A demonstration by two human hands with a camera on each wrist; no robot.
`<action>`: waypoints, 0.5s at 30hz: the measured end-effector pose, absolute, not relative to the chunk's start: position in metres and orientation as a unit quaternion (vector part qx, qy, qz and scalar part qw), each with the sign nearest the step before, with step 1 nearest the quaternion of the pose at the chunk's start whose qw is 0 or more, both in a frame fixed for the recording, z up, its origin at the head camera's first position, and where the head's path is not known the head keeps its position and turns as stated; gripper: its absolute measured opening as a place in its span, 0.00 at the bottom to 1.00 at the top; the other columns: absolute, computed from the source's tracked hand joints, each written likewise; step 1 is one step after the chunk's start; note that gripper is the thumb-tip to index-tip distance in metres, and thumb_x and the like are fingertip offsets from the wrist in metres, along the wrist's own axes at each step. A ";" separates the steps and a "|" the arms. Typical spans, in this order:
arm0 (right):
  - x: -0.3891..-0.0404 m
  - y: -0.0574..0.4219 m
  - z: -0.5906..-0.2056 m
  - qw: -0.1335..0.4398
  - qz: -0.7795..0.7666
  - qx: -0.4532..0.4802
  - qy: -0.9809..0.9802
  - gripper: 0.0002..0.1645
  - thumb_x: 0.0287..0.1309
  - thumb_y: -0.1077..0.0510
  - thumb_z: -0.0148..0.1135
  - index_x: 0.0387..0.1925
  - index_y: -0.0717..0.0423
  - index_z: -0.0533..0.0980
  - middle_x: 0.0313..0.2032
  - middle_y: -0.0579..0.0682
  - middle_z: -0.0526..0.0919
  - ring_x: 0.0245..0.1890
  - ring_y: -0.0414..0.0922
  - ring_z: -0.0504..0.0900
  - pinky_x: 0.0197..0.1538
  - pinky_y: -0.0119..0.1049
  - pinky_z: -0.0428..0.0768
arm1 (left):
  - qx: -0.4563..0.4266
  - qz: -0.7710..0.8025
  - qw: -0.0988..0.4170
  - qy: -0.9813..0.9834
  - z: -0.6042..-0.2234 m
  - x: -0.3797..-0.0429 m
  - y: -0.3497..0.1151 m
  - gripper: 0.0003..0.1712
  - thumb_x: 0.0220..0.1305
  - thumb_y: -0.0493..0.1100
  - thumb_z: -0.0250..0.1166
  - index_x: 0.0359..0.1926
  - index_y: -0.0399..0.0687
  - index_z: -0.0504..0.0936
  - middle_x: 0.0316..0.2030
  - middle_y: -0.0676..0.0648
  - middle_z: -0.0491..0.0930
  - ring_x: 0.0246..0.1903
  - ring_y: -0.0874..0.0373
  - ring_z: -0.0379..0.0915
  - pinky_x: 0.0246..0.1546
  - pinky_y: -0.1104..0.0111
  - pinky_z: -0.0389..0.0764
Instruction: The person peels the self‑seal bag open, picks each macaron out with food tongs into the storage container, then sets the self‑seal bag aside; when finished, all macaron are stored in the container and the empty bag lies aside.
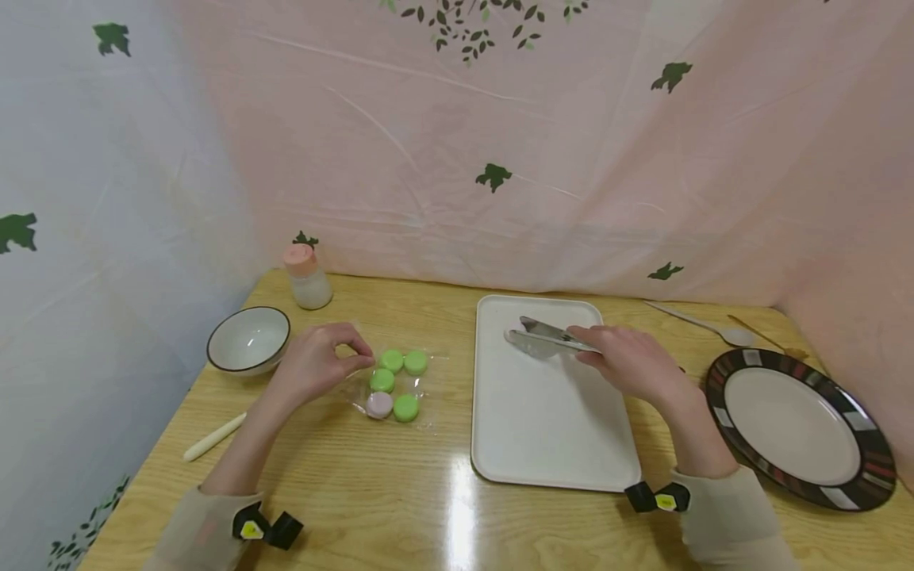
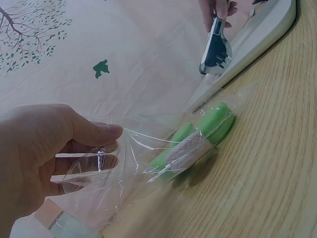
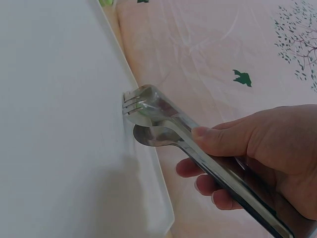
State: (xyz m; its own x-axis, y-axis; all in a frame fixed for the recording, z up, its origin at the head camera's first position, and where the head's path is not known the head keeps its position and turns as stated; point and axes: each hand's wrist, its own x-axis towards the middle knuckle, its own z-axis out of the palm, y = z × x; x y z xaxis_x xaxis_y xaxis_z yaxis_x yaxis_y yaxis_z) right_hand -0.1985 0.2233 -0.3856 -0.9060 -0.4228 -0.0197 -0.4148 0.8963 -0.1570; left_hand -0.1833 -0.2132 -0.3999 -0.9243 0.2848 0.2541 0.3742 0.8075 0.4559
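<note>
My left hand (image 1: 319, 362) pinches the edge of a clear plastic bag (image 2: 131, 163) between thumb and fingers. Inside the bag lie several round green macaron-like sweets (image 1: 405, 408) and one pale purple one (image 1: 379, 405), resting on the table. Over the far part of a white rectangular tray (image 1: 550, 428), my right hand (image 1: 631, 361) grips metal tongs (image 3: 198, 151). One tong end is forked, the other spoon-shaped; the two ends are close together, near the tray surface. Whether something small sits between them, I cannot tell.
Left of the bag stand a white bowl (image 1: 249, 339) and a pink-capped jar (image 1: 308, 277); a cream-coloured stick or handle (image 1: 214, 437) lies nearer. A dark-rimmed plate (image 1: 793, 424) and a pale spoon (image 1: 735, 336) are at the right. Patterned cloth (image 1: 400, 159) hangs behind the table.
</note>
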 end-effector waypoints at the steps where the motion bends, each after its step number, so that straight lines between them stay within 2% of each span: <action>1: -0.199 0.223 -0.386 0.028 -0.075 -0.215 0.973 0.24 0.60 0.53 0.61 0.59 0.50 0.74 0.38 0.50 0.85 0.24 0.40 0.72 0.22 0.31 0.66 | -0.172 -0.258 0.086 -0.947 -0.400 -0.183 -0.213 0.05 0.49 0.49 0.73 0.25 0.63 0.83 0.27 0.61 0.83 0.30 0.63 0.78 0.29 0.69 0.75; 15: -0.198 0.224 -0.386 0.036 -0.077 -0.208 0.974 0.25 0.60 0.53 0.61 0.59 0.49 0.73 0.40 0.50 0.85 0.25 0.40 0.73 0.23 0.31 0.66 | -0.170 -0.258 0.080 -0.948 -0.399 -0.183 -0.212 0.05 0.50 0.49 0.73 0.25 0.64 0.83 0.27 0.61 0.82 0.31 0.63 0.78 0.30 0.69 0.75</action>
State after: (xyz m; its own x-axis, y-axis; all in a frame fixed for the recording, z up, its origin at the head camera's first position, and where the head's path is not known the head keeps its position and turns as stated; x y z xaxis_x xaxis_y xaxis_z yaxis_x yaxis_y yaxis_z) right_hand -0.1984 0.2239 -0.3858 -0.9105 -0.4116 -0.0387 -0.4004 0.9012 -0.1661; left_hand -0.1831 -0.2124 -0.3994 -0.9297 0.2805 0.2388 0.3628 0.8096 0.4614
